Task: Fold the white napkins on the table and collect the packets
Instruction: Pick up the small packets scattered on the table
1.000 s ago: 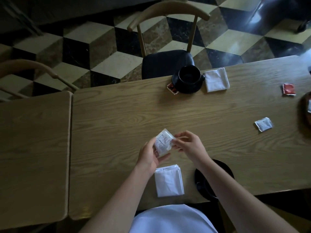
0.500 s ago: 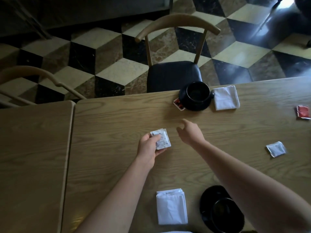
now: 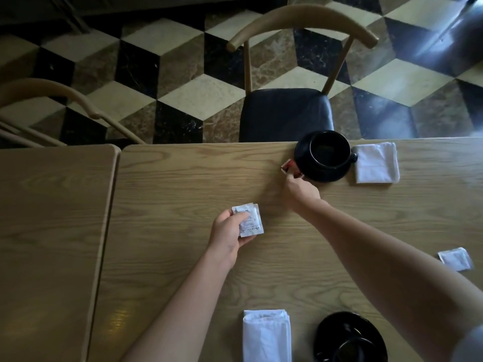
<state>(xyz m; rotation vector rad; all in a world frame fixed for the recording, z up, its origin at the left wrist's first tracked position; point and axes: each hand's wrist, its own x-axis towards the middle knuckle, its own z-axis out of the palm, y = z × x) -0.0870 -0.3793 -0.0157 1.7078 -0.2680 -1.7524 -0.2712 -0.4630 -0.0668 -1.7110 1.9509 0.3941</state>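
My left hand (image 3: 228,231) grips a small stack of white packets (image 3: 249,223) above the middle of the wooden table (image 3: 183,178). My right hand (image 3: 300,190) reaches to the far edge, its fingertips at a red packet (image 3: 288,167) tucked under the saucer of a black cup (image 3: 326,159); whether it pinches the packet I cannot tell. A folded white napkin (image 3: 376,165) lies right of that cup. Another folded napkin (image 3: 266,335) lies near me. One more white packet (image 3: 456,258) sits at the right, partly behind my forearm.
A second black cup and saucer (image 3: 350,338) stands at the near edge beside the near napkin. A wooden chair with a black seat (image 3: 285,113) faces the far side. A second table (image 3: 52,218) adjoins on the left, with another chair (image 3: 52,100) behind it.
My right hand let go of the white packets and stretched across to the red packet by the far cup. The left hand kept the packets. The camera moved forward over the table.
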